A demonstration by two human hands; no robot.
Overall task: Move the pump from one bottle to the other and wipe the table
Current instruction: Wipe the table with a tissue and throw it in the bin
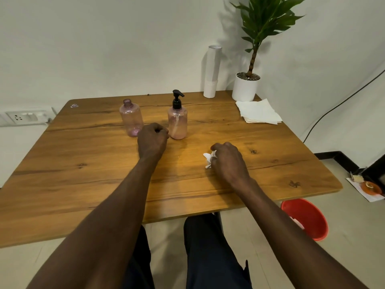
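Note:
Two pink see-through bottles stand upright on the wooden table [83, 155]. The left bottle [131, 117] has a bare neck with no cap. The right bottle [177, 122] carries the black pump [177, 100]. My left hand [152, 141] rests as a closed fist on the table just in front of the gap between the bottles, holding nothing. My right hand [228, 161] presses a crumpled white tissue [208, 159] onto the tabletop right of centre; only the tissue's left edge shows.
A stack of white napkins [258, 111] lies at the back right. Behind it stand a white potted plant [245, 86] and a white paper roll [212, 71]. A red bucket [308, 217] sits on the floor under the table's right front corner.

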